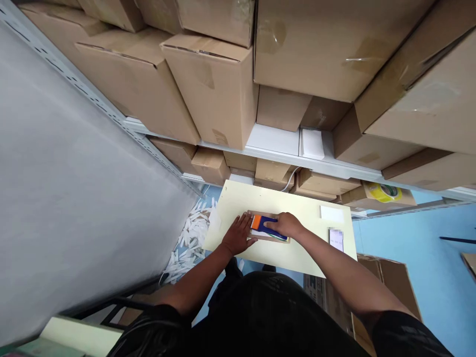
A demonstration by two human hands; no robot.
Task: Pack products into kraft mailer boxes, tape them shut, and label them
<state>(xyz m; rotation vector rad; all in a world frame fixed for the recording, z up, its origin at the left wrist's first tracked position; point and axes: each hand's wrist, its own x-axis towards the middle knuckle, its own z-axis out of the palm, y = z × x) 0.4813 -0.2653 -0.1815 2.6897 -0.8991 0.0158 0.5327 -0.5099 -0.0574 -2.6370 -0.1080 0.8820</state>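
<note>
On a pale yellow table [293, 253] lies a small flat brown packet [265, 237]. My left hand [237, 234] rests flat beside and partly on its left end, fingers stretched out. My right hand [284, 225] is closed on an orange and blue tool [262, 225] that presses down on top of the packet. The tool's right part is hidden under my fingers.
A phone [336, 239] and a white card [332, 213] lie on the table's right side. Shelves stacked with cardboard boxes [219, 84] rise behind. A heap of white paper strips [190, 239] covers the floor at left. A tape roll [383, 191] sits on a box at right.
</note>
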